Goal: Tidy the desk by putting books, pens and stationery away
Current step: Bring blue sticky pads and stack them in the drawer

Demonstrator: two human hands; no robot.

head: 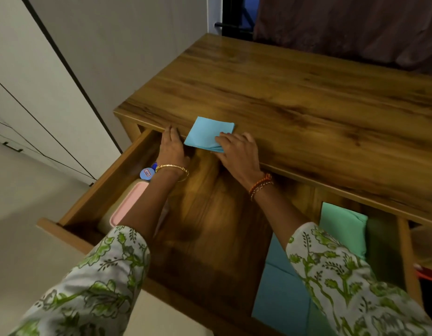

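Note:
A light blue folded sheet point(206, 134) lies at the front edge of the wooden desk point(295, 93), partly hanging over the open drawer point(205, 226). My right hand point(236, 151) grips its near corner with fingers on top. My left hand point(172, 147) is inside the drawer just under the desk edge, fingers up against the edge; whether it holds anything is hidden. A blue-capped bottle point(148, 172) and a pink-lidded box point(124, 207) lie at the drawer's left side.
Teal paper sheets point(278, 294) and a mint green stack point(341, 224) fill the drawer's right part. White cupboard doors point(40, 93) stand to the left, a dark curtain point(343, 27) behind the desk. A red object point(428, 272) shows at the right edge.

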